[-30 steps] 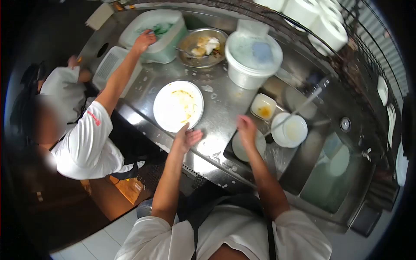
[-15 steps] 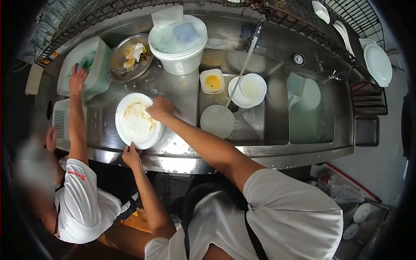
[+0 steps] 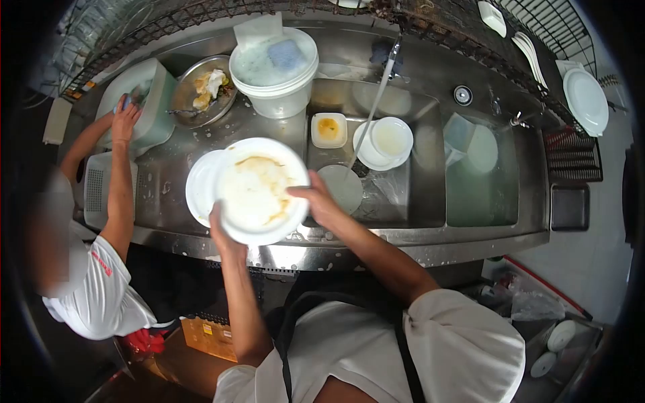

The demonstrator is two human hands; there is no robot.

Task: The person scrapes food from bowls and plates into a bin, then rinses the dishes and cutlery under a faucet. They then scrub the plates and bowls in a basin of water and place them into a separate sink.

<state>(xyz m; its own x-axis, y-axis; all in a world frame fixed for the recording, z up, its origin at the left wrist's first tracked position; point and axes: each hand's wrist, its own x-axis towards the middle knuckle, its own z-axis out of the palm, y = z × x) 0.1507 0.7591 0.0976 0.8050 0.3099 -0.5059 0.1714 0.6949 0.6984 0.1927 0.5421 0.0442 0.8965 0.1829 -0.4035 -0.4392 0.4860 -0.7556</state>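
Note:
Between my two hands a white plate (image 3: 263,195) with brown food smears is raised above the counter. My left hand (image 3: 227,232) grips its near left rim. On the right side, my right hand (image 3: 321,200) pinches the rim, thumb over the top face. Partly hidden behind it, another white plate (image 3: 199,188) rests on the steel counter to the left. A square white bowl (image 3: 328,130) with orange-yellow residue sits in the sink to the right, near some round white dishes (image 3: 393,141).
A co-worker's hands (image 3: 125,121) are in a plastic tub (image 3: 158,111) at left. A metal bowl of food scraps (image 3: 191,87) and a bucket of suds (image 3: 275,101) stand behind. Water runs from a tap (image 3: 390,64) into the sink; a second basin (image 3: 484,198) holds water.
The smeared plate has come up off the plate beneath and moved right, now with both hands on its rim. The co-worker's second arm has reached to the tub.

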